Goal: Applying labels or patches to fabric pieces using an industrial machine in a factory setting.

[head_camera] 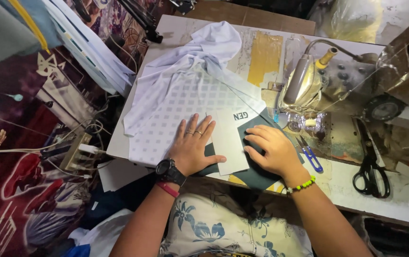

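Worn and paint-flecked, the sewing table (404, 202) fills the middle of the frame, and we're leaning over it from the bottom edge. Nearest us, our left hand (192, 145) lies flat, fingers spread, pinning the white checked fabric (176, 102) just left of centre, thumb reaching onto a white panel (230, 143) laid beside it. Our right hand (268, 150) rests knuckles-up with fingers curled loosely, gripping nothing, pressing a dark green piece (259, 173) that lies under the panel's right edge. Here's the worry: the layers are held only by our palms, so if either hand lifts or slides, the panel could creep off its alignment, and the slick white cloth bunched at the upper centre could drag the lot sideways. Just right of the right hand sit small blue-handled snips (309, 154), close enough for a stray wrist to knock. Further right lie big black shears (371, 166). Beyond them, upper right, sits the sewing machine (309, 88). Off the table's left edge, a tangle of cables and a power strip (78, 152) could snag trailing fabric.
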